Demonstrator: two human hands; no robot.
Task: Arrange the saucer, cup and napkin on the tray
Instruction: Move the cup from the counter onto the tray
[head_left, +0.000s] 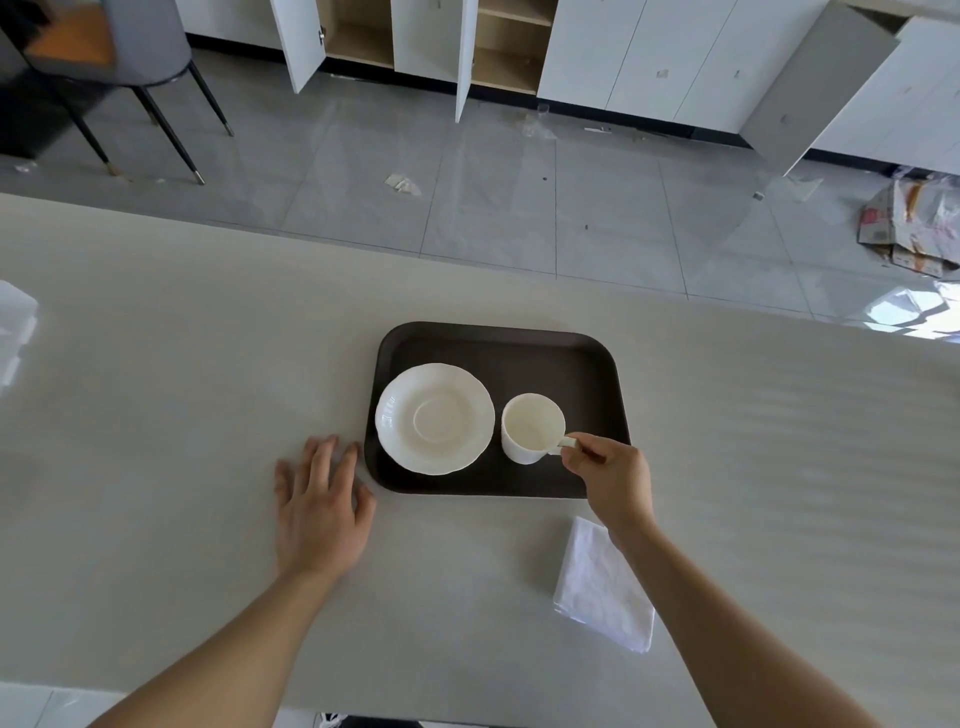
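The right hand (613, 473) pinches the handle of the cup (531, 427), which stands on the dark tray (571, 364) just right of the saucer (435, 418), at frame centre. The left hand (319, 506) lies released, flat on the desk (156, 364). The cup likely belongs in the saucer's well, so lift it straight and set it down centred; the napkin (602, 587) waits off-tray, lower right.

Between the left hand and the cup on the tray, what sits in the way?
In the head view, the saucer lies on the tray between the left hand and the cup.

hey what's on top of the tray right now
The saucer and the cup, side by side on the tray; the right hand hides its near corner.
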